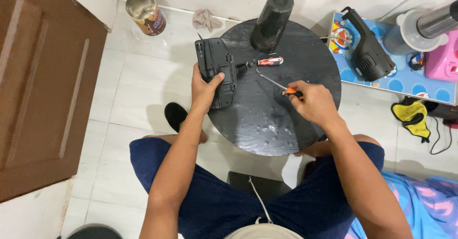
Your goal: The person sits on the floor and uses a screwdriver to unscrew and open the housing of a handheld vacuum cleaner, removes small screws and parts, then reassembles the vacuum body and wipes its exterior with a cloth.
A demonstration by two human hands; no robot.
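The left hand (205, 88) has its grip pressed around a black plastic housing (217, 69), thumb across its face, holding it tilted on edge at about nine o'clock of the round black tabletop (267, 124); the right hand (312, 103) has its grip pinching the orange-and-black handle of a screwdriver (282, 87), whose thin metal shaft points toward ten o'clock, its tip near the housing but apart from it; a second screwdriver (270, 61) with a red-and-white handle lies on the tabletop just beyond, at about twelve o'clock from the hands; a tall black cylinder (272, 22) stands upright at the tabletop's twelve o'clock edge; off the tabletop, an open tin can (145, 12) stands on the white tiled floor (129, 91) at eleven o'clock, a black handheld vacuum body (367, 53) lies on a blue mat at two o'clock, and a yellow cloth (414, 117) lies at three o'clock.
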